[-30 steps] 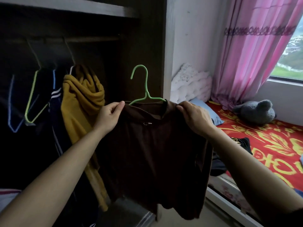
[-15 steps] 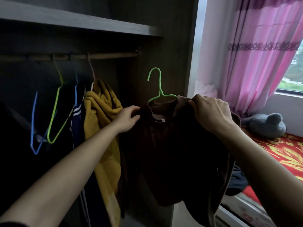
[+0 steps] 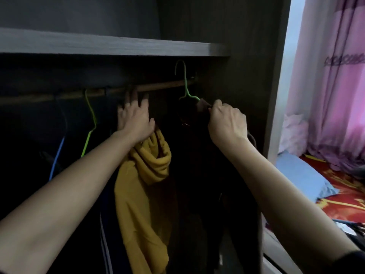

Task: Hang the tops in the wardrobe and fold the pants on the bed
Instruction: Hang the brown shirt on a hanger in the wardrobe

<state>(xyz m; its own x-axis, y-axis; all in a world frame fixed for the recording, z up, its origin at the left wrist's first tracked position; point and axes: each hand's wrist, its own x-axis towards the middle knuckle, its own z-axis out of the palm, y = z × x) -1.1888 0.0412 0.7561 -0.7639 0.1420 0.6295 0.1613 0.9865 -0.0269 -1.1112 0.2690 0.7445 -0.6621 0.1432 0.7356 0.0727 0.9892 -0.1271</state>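
A dark brown top (image 3: 199, 155) hangs on a green hanger (image 3: 184, 82), whose hook is up at the wooden rail (image 3: 158, 88) near the wardrobe's right wall. My right hand (image 3: 227, 123) grips the top's shoulder together with the hanger's right arm. My left hand (image 3: 134, 119) lies flat with straight fingers against the hanging clothes just left of it, on top of a mustard-yellow top (image 3: 144, 190), fingertips reaching the rail.
Left on the rail hang dark garments on a lime-green hanger (image 3: 89, 123) and a blue hanger (image 3: 56, 157). A grey shelf (image 3: 110, 44) runs just above the rail. To the right are a pink curtain (image 3: 331, 95) and the bed with a red cover (image 3: 343, 186) and blue pillow (image 3: 298, 175).
Both arms rose into the wardrobe. The green hanger's hook went up to the rail. My left hand let go of the brown top and moved onto the hanging clothes.
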